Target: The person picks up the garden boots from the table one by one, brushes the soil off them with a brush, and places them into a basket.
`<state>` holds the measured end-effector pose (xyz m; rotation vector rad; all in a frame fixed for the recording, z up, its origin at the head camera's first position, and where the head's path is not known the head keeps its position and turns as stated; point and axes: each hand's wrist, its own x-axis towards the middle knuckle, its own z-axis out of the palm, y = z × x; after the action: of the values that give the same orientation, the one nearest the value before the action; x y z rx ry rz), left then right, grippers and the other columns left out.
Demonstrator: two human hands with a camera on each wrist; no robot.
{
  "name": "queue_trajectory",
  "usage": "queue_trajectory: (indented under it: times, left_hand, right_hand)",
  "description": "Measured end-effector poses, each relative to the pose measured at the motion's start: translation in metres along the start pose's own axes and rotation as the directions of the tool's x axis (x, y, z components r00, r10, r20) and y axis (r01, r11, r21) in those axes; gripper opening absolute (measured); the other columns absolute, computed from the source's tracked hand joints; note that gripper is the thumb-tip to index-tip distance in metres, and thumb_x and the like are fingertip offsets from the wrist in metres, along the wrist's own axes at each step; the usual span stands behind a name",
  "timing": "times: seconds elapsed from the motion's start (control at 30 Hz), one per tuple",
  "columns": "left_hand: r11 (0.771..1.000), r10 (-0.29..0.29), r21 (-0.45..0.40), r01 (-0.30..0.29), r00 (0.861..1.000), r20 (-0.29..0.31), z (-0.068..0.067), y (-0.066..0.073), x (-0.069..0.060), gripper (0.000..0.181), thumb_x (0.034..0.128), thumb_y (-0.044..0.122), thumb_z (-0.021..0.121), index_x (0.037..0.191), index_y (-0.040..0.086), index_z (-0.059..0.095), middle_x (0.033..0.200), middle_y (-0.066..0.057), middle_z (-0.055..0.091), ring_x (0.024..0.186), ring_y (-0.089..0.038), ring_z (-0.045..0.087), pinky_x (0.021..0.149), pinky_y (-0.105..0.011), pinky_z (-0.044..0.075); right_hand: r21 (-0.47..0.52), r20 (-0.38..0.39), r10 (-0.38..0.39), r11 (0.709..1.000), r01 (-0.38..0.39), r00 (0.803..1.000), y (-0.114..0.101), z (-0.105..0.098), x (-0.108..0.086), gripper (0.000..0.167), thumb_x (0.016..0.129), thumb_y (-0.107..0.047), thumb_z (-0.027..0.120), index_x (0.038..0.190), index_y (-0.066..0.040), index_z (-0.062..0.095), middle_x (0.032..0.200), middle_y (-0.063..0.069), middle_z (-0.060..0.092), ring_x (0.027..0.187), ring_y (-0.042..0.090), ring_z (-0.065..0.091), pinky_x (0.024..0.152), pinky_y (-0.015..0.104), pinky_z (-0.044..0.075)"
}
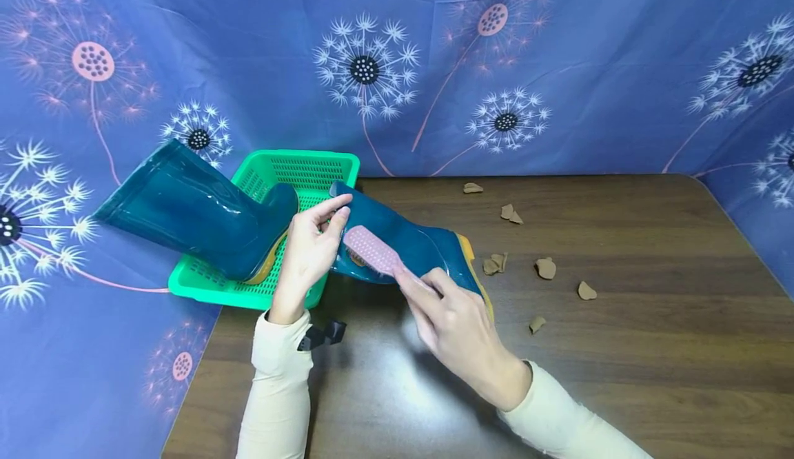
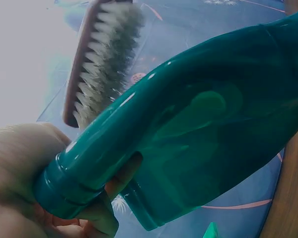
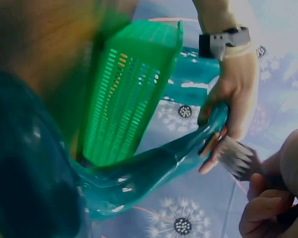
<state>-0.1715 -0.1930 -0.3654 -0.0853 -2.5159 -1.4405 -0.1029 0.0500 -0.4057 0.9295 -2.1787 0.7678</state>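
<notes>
A teal rain boot [image 1: 428, 242] with a yellow sole lies tilted, its shaft toward the basket and its sole to the right. My left hand [image 1: 313, 242] grips the boot's top edge; in the left wrist view its fingers [image 2: 124, 176] curl around the rim. My right hand [image 1: 459, 328] holds a pink scrub brush [image 1: 372, 249] by its handle, bristles toward the boot shaft. Pale bristles [image 2: 109, 54] show close beside the shaft in the left wrist view. Whether they touch it I cannot tell.
A second teal boot [image 1: 205, 218] leans in a green plastic basket [image 1: 248, 298] at the left. Several brown dried flakes [image 1: 546, 268] lie scattered on the wooden table [image 1: 670, 321] right of the held boot. A dandelion-print cloth [image 1: 428, 66] hangs behind.
</notes>
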Motion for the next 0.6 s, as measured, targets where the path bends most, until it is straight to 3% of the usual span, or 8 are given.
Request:
queue_trajectory:
  times: [0.17, 0.37, 0.5, 0.6]
  left_hand:
    - [1.0, -0.014, -0.014, 0.014, 1.0, -0.001, -0.001, -0.001, 0.001, 0.033, 0.1097, 0.019, 0.06, 0.14, 0.013, 0.072, 0.063, 0.0, 0.043, 0.055, -0.016, 0.042, 0.047, -0.029, 0.03]
    - [0.999, -0.038, -0.007, 0.038, 0.999, 0.019, -0.004, -0.003, 0.001, 0.033, 0.11, 0.02, 0.059, 0.14, 0.013, 0.072, 0.059, 0.002, 0.041, 0.052, -0.015, 0.04, 0.046, -0.029, 0.03]
    - [0.998, -0.055, 0.016, 0.054, 0.998, 0.031, -0.005, -0.003, 0.002, 0.034, 0.1104, 0.021, 0.058, 0.142, 0.013, 0.071, 0.061, 0.003, 0.041, 0.053, -0.014, 0.04, 0.048, -0.029, 0.03]
    - [0.999, -0.044, 0.011, 0.044, 0.999, 0.025, -0.004, -0.004, 0.003, 0.034, 0.1102, 0.02, 0.059, 0.141, 0.012, 0.071, 0.063, 0.002, 0.043, 0.054, -0.013, 0.041, 0.049, -0.028, 0.031]
  right_hand:
    - [-0.078, 0.006, 0.058, 0.995, -0.057, 0.998, -0.006, 0.0, -0.005, 0.042, 0.089, -0.003, 0.078, 0.131, -0.009, 0.076, 0.083, 0.007, 0.06, 0.056, 0.013, 0.047, 0.044, 0.025, 0.04]
    - [-0.027, 0.055, 0.058, 0.998, -0.057, 0.997, -0.01, 0.001, -0.006, 0.043, 0.09, -0.003, 0.08, 0.132, -0.009, 0.075, 0.084, 0.005, 0.061, 0.055, 0.009, 0.046, 0.045, 0.018, 0.039]
    - [-0.059, 0.023, 0.064, 0.996, -0.063, 0.998, -0.012, 0.003, -0.007, 0.042, 0.089, -0.003, 0.079, 0.13, -0.008, 0.076, 0.082, 0.005, 0.059, 0.054, 0.009, 0.044, 0.044, 0.02, 0.039]
    - [-0.004, 0.026, 0.041, 0.999, -0.041, 0.999, -0.013, 0.003, -0.009, 0.043, 0.091, -0.003, 0.078, 0.134, -0.009, 0.075, 0.085, 0.005, 0.06, 0.058, 0.009, 0.047, 0.046, 0.018, 0.04]
